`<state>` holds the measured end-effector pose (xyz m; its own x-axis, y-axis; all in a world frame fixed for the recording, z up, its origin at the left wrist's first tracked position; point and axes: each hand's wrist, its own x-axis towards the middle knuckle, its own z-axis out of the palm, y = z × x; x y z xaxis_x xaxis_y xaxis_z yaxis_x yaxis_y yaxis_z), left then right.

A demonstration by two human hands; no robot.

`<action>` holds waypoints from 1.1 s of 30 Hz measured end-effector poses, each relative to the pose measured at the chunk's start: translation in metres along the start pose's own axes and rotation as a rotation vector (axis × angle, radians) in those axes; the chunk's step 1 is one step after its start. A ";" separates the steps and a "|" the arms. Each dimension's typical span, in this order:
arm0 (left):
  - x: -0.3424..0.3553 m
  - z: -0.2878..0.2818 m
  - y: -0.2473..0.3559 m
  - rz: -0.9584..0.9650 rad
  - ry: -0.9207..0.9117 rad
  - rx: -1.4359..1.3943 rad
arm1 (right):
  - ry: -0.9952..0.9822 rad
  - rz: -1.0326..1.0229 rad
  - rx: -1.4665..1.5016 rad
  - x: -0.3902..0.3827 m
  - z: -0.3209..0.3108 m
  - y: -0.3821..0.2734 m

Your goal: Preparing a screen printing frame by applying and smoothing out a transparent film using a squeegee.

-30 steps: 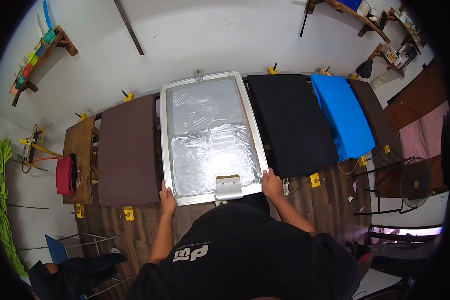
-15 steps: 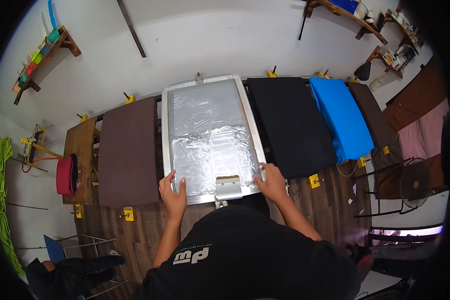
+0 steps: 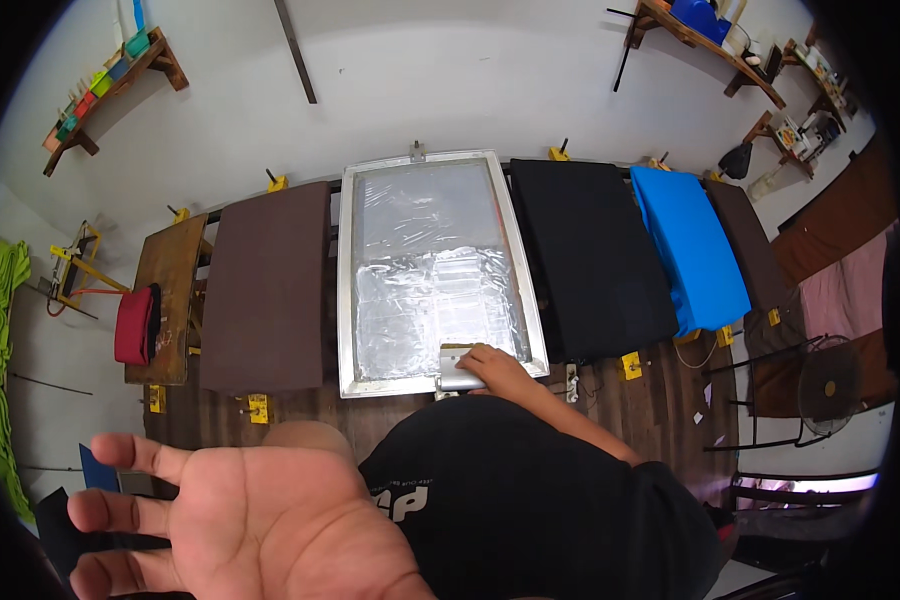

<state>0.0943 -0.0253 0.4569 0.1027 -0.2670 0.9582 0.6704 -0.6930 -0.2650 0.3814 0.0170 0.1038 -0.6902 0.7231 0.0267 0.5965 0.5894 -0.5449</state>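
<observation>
A screen-printing frame (image 3: 347, 300) with a pale metal border lies in front of me, its mesh (image 3: 420, 215) covered by wrinkled clear film on the nearer half. At its near edge sits a silver metal plate (image 3: 457, 379) with a yellowish top edge; what it belongs to is unclear. My right hand (image 3: 488, 366) rests over this plate, fingers curled on it. Close to the camera, at lower left, my left hand (image 3: 260, 515) is raised palm up with fingers apart and nothing in it. Its fingers are partly cut off by nothing, but the thumb is hidden.
A brown cloth-covered board (image 3: 267, 290) stands left of the frame; black (image 3: 590, 260) and blue (image 3: 690, 250) covered boards are to the right. A wooden board (image 3: 165, 300) carries a dark red bundle (image 3: 133, 327). A fan (image 3: 830, 375) stands at far right, shelves hang above.
My left hand has left the frame's near left corner and come up large toward the camera. My right hand has moved left from the right edge onto the metal plate.
</observation>
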 end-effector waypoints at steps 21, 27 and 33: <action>0.029 -0.011 0.016 -0.199 0.101 0.036 | -0.016 0.049 -0.027 0.002 0.007 0.010; 0.027 -0.009 0.018 -0.145 0.025 0.044 | -0.030 0.077 -0.027 0.002 0.010 0.007; 0.030 -0.019 0.031 -0.069 -0.102 0.084 | -0.010 0.106 -0.052 -0.003 0.011 0.002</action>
<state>0.1048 -0.0677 0.4758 0.1254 -0.1481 0.9810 0.7371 -0.6479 -0.1921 0.3805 0.0119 0.0937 -0.6258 0.7791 -0.0371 0.6867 0.5278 -0.4999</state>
